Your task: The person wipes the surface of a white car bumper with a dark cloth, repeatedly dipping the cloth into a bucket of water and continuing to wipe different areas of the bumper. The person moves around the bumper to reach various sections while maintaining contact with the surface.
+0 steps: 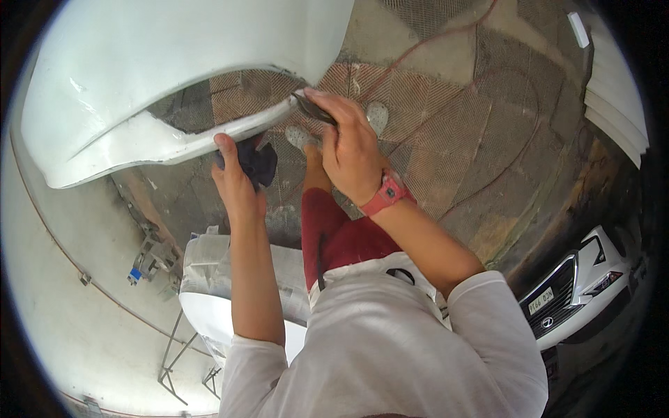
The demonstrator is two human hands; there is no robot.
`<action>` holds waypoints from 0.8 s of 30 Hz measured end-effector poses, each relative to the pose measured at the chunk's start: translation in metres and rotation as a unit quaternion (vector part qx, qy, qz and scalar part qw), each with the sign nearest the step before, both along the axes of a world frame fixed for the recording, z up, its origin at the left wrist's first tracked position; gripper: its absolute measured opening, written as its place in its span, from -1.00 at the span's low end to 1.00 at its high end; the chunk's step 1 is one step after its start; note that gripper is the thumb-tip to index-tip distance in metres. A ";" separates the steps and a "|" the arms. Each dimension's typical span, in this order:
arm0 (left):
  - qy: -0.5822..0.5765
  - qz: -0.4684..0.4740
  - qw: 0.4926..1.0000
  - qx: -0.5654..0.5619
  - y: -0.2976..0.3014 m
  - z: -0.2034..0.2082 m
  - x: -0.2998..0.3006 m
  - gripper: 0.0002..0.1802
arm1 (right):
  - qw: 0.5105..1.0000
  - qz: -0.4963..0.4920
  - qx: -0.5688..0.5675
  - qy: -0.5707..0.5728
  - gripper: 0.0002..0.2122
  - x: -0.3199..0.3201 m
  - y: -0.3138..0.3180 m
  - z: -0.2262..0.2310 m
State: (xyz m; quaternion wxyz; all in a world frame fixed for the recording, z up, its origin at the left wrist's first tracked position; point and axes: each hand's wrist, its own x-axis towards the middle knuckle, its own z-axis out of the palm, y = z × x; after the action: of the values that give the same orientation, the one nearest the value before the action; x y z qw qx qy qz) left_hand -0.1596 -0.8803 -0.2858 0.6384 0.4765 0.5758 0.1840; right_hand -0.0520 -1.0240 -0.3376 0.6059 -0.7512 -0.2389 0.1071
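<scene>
A large white car body panel (pixel 160 52), like a bumper, fills the upper left, with a long opening above its narrow lower strip. Against that strip rests the thumb of my left hand (pixel 238 177), and the hand is closed on a crumpled dark cloth (pixel 256 164) just below the edge. At the strip's right end, my right hand (pixel 348 143) presses a thin dark sheet (pixel 312 108) to the white surface. Its fingers lie along the sheet, partly hiding it; whether it is sandpaper I cannot tell. A red watch (pixel 389 192) is on my right wrist.
A red hose (pixel 418 49) winds over the patterned tile floor (pixel 446 146). Behind my left arm stands a part covered with paper (pixel 209 261), near a metal stand (pixel 171 362). A white car front (pixel 578 289) is at the lower right, a pale wall (pixel 49 279) at the left.
</scene>
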 end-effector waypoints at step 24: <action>0.003 -0.026 1.000 0.002 0.008 -0.010 -0.015 -0.10 | 0.991 0.134 -0.016 0.028 -0.61 -0.015 0.058 0.050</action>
State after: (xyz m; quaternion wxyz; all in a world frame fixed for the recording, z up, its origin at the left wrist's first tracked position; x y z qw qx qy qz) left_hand -0.1745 -0.8719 -0.2958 0.6405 0.4930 0.5645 0.1670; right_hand -0.0666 -0.9664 -0.2876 0.5804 -0.7190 -0.3183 0.2119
